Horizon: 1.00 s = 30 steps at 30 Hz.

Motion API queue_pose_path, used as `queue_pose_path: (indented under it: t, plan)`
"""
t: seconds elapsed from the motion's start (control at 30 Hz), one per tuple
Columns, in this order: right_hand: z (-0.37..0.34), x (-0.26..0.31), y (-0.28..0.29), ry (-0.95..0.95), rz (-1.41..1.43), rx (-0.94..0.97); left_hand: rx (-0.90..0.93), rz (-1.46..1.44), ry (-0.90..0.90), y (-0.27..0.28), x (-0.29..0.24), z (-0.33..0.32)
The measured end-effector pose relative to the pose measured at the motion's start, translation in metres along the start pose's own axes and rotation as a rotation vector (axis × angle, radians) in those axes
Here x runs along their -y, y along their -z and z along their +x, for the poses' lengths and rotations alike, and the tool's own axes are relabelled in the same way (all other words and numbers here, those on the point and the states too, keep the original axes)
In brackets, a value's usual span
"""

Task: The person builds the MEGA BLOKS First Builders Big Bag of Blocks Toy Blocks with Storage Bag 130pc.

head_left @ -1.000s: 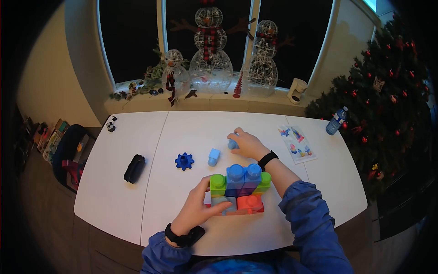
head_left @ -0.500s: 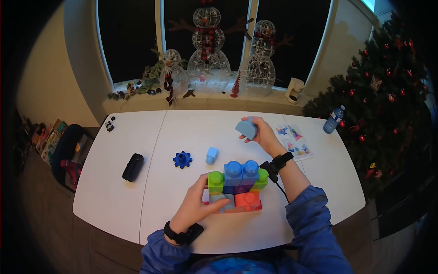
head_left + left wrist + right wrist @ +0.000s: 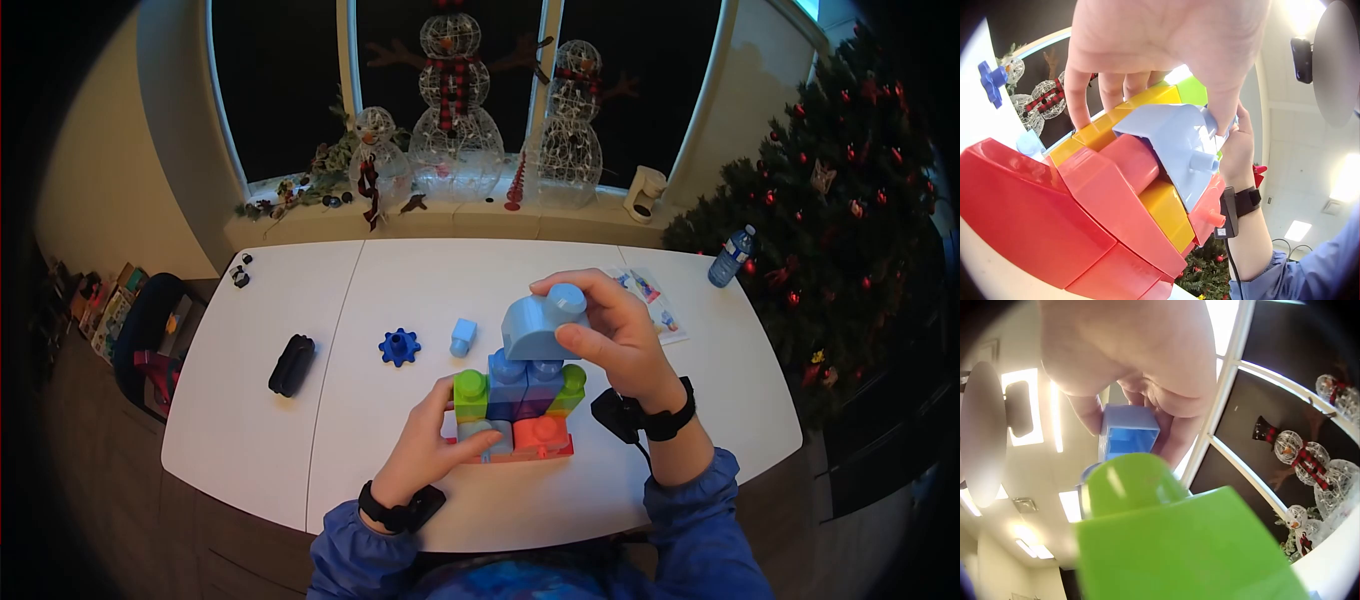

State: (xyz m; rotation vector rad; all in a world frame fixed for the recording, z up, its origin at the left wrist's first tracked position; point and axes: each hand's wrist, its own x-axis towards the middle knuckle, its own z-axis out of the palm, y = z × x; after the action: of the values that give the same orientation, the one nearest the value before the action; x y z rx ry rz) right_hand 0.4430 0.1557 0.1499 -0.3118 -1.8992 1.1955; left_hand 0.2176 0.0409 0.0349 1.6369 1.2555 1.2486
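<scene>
A structure of large toy building blocks stands near the table's front, with green and blue blocks above a red base. My left hand grips its left side, thumb in front, other fingers behind. The left wrist view shows yellow blocks, red blocks and a pale blue piece with a peg. In my right hand is a light blue curved block with a round stud, held right over the two blue studs. Its hollow underside shows in the right wrist view, behind a green block.
Beyond the structure lie a small light blue block and a dark blue gear. Farther left is a black tray. A printed picture sheet lies behind my right hand, and a water bottle stands at the far right edge.
My right hand has picked the light blue curved block up from the far part of the table and brought it back over the structure. The left hand has kept its grip.
</scene>
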Motion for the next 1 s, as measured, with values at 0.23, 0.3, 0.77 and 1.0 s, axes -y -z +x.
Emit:
queue_pose_path:
  t: [0.23, 0.3, 0.77, 1.0]
  plan:
    - [-0.01, 0.006, -0.011, 0.046, -0.29, 0.1, 0.001, -0.005, 0.015, 0.0, 0.002, 0.0]
    - [-0.013, 0.004, -0.014, 0.092, -0.345, 0.082, -0.007, -0.011, 0.008, 0.0, 0.002, 0.0]
    - [-0.02, -0.006, -0.02, 0.112, -0.372, -0.011, -0.014, -0.028, -0.03, -0.001, -0.001, 0.0]
    - [-0.051, -0.018, -0.018, 0.022, -0.404, -0.151, 0.036, -0.096, -0.045, 0.01, 0.011, 0.004]
